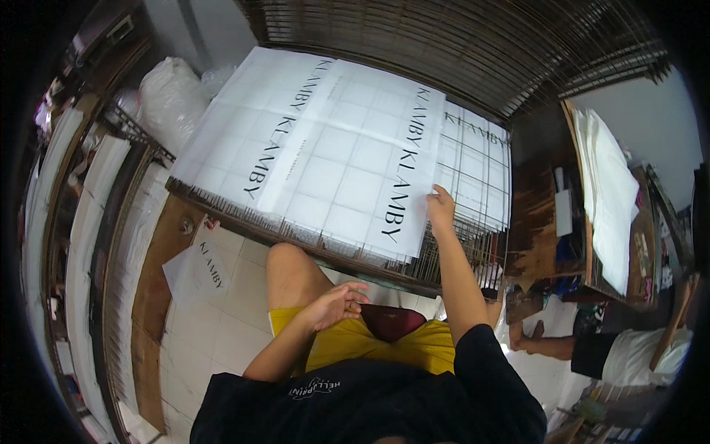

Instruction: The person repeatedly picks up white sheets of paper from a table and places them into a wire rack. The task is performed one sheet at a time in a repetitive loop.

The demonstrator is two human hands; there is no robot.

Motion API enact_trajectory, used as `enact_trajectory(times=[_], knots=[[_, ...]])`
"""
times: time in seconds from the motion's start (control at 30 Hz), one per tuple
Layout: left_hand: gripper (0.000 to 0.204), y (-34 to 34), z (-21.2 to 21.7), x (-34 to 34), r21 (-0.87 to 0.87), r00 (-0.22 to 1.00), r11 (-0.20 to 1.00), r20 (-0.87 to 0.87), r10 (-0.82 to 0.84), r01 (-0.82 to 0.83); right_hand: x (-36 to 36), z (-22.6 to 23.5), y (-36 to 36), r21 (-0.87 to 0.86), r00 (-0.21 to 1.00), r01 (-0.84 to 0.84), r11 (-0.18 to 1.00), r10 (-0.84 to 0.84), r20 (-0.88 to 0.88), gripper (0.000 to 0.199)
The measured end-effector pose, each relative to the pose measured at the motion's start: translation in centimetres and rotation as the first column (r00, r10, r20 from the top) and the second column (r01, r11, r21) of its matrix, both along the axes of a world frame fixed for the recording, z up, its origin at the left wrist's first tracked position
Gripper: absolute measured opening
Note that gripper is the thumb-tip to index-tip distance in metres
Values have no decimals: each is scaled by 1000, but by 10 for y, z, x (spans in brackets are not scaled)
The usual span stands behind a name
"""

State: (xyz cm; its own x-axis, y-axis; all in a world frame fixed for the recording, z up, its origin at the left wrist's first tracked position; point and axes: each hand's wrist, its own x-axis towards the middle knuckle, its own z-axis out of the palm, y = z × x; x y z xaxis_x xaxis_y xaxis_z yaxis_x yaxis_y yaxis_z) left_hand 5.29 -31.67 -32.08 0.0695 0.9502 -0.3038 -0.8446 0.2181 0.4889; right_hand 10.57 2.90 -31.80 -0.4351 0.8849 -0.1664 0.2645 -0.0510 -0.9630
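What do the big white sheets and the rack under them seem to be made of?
The white sheets look like thin matte paper: they lie flat, show fold creases in a grid, and carry black print. The right hand touches their edge. The rack beneath looks like dark metal wire, judging by its thin crossing bars, though painted wood cannot be excluded.

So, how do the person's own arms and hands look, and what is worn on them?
Both forearms are bare, and the left hand and the right hand wear no gloves; no rings or watch can be made out. Short black sleeves of a black T-shirt end above the elbows. The shirt has small white print on the chest. Yellow shorts show below it.
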Motion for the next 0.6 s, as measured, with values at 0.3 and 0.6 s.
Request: enact_trajectory(times=[0.3,0.6], knots=[[52,3,-1,-1,-29,1000,1000,18,-1,2,3,-9,-3,153,990,15,988,-37,140,46],[50,8,10,0,-44,1000,999,2,-24,24,9,-28,4,356,975,-22,934,-58,213,46]])
